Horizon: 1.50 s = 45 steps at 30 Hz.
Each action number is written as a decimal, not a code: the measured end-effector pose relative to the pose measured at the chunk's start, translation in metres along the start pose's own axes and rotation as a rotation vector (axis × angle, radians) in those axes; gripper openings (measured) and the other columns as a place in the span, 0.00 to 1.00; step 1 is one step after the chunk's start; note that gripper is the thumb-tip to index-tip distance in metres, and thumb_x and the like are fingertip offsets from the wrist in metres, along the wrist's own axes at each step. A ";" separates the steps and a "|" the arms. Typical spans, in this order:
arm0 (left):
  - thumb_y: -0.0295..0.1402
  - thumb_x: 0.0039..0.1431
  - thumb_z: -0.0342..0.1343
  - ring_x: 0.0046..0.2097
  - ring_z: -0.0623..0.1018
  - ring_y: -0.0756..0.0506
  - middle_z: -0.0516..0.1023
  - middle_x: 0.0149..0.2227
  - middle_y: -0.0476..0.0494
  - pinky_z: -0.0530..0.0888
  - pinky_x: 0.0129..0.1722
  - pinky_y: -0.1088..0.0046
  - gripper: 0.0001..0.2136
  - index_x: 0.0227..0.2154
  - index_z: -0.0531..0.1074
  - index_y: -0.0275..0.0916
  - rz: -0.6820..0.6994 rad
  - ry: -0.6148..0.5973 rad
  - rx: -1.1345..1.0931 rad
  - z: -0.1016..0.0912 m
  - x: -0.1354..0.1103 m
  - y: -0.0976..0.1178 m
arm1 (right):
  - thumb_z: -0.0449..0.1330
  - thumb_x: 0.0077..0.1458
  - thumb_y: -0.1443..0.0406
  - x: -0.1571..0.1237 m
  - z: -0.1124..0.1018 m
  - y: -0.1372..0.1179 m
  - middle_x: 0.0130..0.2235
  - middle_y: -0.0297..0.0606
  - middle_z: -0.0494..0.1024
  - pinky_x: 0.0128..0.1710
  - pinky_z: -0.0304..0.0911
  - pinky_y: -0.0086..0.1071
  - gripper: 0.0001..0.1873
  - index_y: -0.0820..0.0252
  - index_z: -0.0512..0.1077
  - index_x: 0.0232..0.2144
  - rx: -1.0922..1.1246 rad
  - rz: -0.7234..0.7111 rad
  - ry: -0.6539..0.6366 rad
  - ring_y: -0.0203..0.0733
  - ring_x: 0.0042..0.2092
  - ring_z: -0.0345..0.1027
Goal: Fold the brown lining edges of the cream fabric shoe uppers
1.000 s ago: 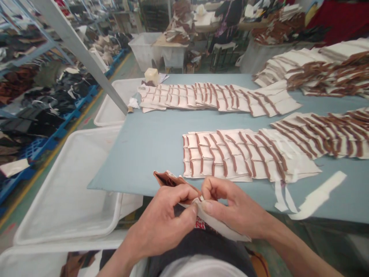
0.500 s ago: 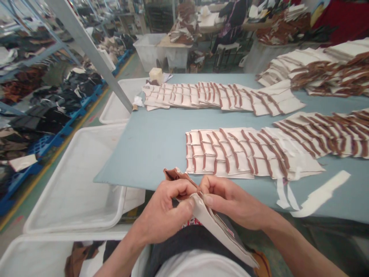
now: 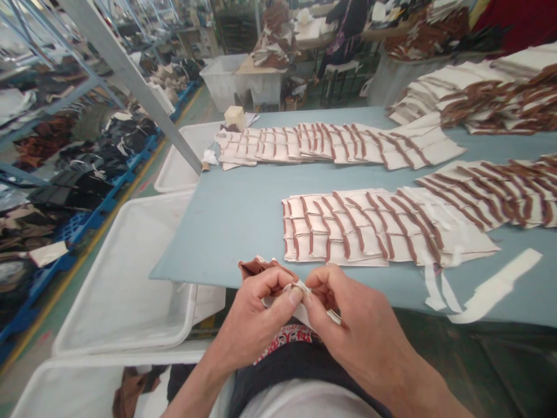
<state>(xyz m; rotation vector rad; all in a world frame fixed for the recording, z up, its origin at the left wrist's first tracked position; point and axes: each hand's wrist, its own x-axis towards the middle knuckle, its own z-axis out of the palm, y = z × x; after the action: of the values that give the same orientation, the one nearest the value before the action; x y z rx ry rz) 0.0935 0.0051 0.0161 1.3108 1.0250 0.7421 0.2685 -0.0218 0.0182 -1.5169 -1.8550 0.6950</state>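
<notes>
Between my hands, close to the table's front edge, is a brown and cream fabric piece. My left hand pinches it between thumb and fingers, and brown folds stick out past the fingertips. Close against it, my right hand pinches the cream part, thumb almost touching the left thumb. Much of the piece is hidden behind my hands. Just beyond them on the blue-grey table lies a row of overlapping cream fabric pieces with brown edges.
A second row of pieces runs along the far side. Cream strips lie front right, a fabric pile back right. White bins stand left of the table by a slanted metal post. A seated person works beyond.
My right hand has turned over the fabric piece, and its long cream end, which hung down to the right, is now mostly hidden. The view has shifted slightly.
</notes>
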 end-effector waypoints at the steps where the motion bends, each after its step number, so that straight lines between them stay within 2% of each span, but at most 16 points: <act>1: 0.35 0.65 0.55 0.36 0.69 0.47 0.72 0.32 0.47 0.66 0.40 0.71 0.11 0.26 0.67 0.38 0.000 0.003 0.029 0.000 -0.001 -0.002 | 0.54 0.62 0.66 0.000 0.001 0.001 0.27 0.32 0.79 0.26 0.59 0.30 0.04 0.55 0.67 0.33 -0.019 -0.006 0.000 0.40 0.27 0.75; 6: 0.33 0.68 0.50 0.36 0.67 0.47 0.69 0.31 0.49 0.65 0.41 0.71 0.11 0.28 0.66 0.39 0.003 0.015 0.158 0.004 -0.003 -0.009 | 0.54 0.61 0.67 -0.002 0.010 0.007 0.27 0.34 0.80 0.27 0.59 0.31 0.05 0.56 0.69 0.33 -0.023 -0.012 -0.021 0.40 0.27 0.75; 10: 0.36 0.71 0.48 0.34 0.65 0.48 0.66 0.30 0.51 0.64 0.37 0.72 0.14 0.27 0.64 0.39 0.028 0.063 0.079 0.011 -0.001 -0.014 | 0.54 0.64 0.64 -0.001 0.014 0.009 0.25 0.32 0.77 0.25 0.60 0.29 0.07 0.56 0.67 0.32 0.171 0.094 -0.053 0.38 0.24 0.71; 13: 0.41 0.72 0.49 0.35 0.66 0.48 0.66 0.30 0.51 0.65 0.38 0.73 0.16 0.28 0.64 0.39 0.098 0.053 -0.027 0.011 0.002 -0.016 | 0.55 0.65 0.63 0.004 0.009 0.014 0.24 0.29 0.74 0.24 0.62 0.27 0.09 0.55 0.67 0.30 0.388 0.136 -0.101 0.35 0.24 0.68; 16: 0.44 0.72 0.51 0.34 0.67 0.49 0.68 0.30 0.51 0.66 0.39 0.74 0.17 0.29 0.67 0.39 0.177 0.016 -0.056 0.006 0.007 -0.015 | 0.59 0.61 0.66 0.016 0.000 0.025 0.31 0.31 0.78 0.30 0.67 0.27 0.01 0.56 0.70 0.36 0.462 -0.015 -0.038 0.34 0.29 0.69; 18: 0.44 0.72 0.52 0.33 0.67 0.50 0.69 0.30 0.51 0.66 0.38 0.75 0.17 0.30 0.69 0.39 0.213 -0.005 -0.042 0.002 0.011 -0.013 | 0.60 0.62 0.68 0.027 -0.006 0.032 0.43 0.37 0.82 0.34 0.68 0.27 0.07 0.56 0.72 0.43 0.497 -0.181 -0.032 0.35 0.33 0.71; 20: 0.44 0.71 0.53 0.32 0.67 0.51 0.69 0.28 0.52 0.66 0.36 0.76 0.17 0.30 0.69 0.38 0.224 -0.027 -0.036 -0.002 0.014 -0.009 | 0.59 0.65 0.68 0.040 -0.010 0.037 0.49 0.40 0.82 0.34 0.69 0.26 0.08 0.56 0.72 0.47 0.553 -0.305 -0.139 0.35 0.38 0.75; 21: 0.44 0.71 0.54 0.31 0.66 0.51 0.69 0.27 0.52 0.65 0.34 0.77 0.17 0.29 0.69 0.38 0.224 -0.031 -0.033 -0.004 0.014 -0.007 | 0.58 0.67 0.68 0.047 -0.012 0.038 0.49 0.40 0.82 0.34 0.68 0.25 0.07 0.56 0.72 0.46 0.563 -0.346 -0.197 0.35 0.40 0.76; 24: 0.45 0.69 0.56 0.28 0.67 0.52 0.70 0.25 0.53 0.65 0.31 0.78 0.18 0.27 0.70 0.37 0.203 -0.013 0.018 -0.009 0.014 -0.002 | 0.58 0.69 0.68 0.063 -0.018 0.039 0.43 0.38 0.84 0.38 0.68 0.26 0.05 0.58 0.74 0.43 0.457 -0.434 -0.314 0.37 0.42 0.78; 28: 0.45 0.69 0.56 0.28 0.68 0.52 0.71 0.25 0.52 0.65 0.31 0.77 0.19 0.26 0.71 0.37 0.187 0.004 0.113 -0.015 0.014 0.003 | 0.58 0.70 0.68 0.077 -0.027 0.035 0.40 0.36 0.85 0.43 0.68 0.28 0.07 0.58 0.76 0.40 0.254 -0.534 -0.372 0.37 0.42 0.79; 34: 0.35 0.70 0.54 0.27 0.67 0.52 0.71 0.25 0.52 0.65 0.31 0.78 0.13 0.28 0.71 0.38 0.163 -0.060 0.225 -0.025 0.014 0.006 | 0.55 0.70 0.69 0.090 -0.032 0.027 0.34 0.34 0.83 0.35 0.65 0.28 0.12 0.59 0.77 0.36 0.041 -0.629 -0.374 0.37 0.35 0.78; 39: 0.34 0.69 0.54 0.26 0.66 0.53 0.69 0.23 0.53 0.64 0.30 0.78 0.14 0.26 0.70 0.37 0.134 -0.054 0.228 -0.030 0.019 0.004 | 0.51 0.71 0.69 0.094 -0.031 0.025 0.28 0.34 0.79 0.26 0.52 0.32 0.17 0.60 0.75 0.30 -0.212 -0.737 -0.335 0.38 0.27 0.71; 43: 0.35 0.68 0.54 0.26 0.67 0.52 0.69 0.23 0.52 0.64 0.28 0.78 0.15 0.25 0.69 0.37 0.116 -0.064 0.209 -0.034 0.023 0.003 | 0.49 0.71 0.70 0.100 -0.033 0.023 0.29 0.34 0.80 0.27 0.51 0.31 0.18 0.58 0.75 0.32 -0.235 -0.762 -0.458 0.36 0.28 0.69; 45: 0.36 0.68 0.54 0.26 0.67 0.52 0.69 0.23 0.51 0.63 0.28 0.78 0.15 0.25 0.70 0.36 0.107 -0.081 0.206 -0.036 0.025 0.003 | 0.50 0.69 0.70 0.104 -0.033 0.022 0.28 0.33 0.79 0.26 0.49 0.31 0.17 0.57 0.74 0.30 -0.228 -0.747 -0.477 0.36 0.27 0.67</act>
<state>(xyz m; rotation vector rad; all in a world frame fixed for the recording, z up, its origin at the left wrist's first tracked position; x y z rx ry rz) 0.0708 0.0426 0.0161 1.5713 0.9917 0.6711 0.2934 0.0847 0.0391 -0.6796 -2.7012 0.5084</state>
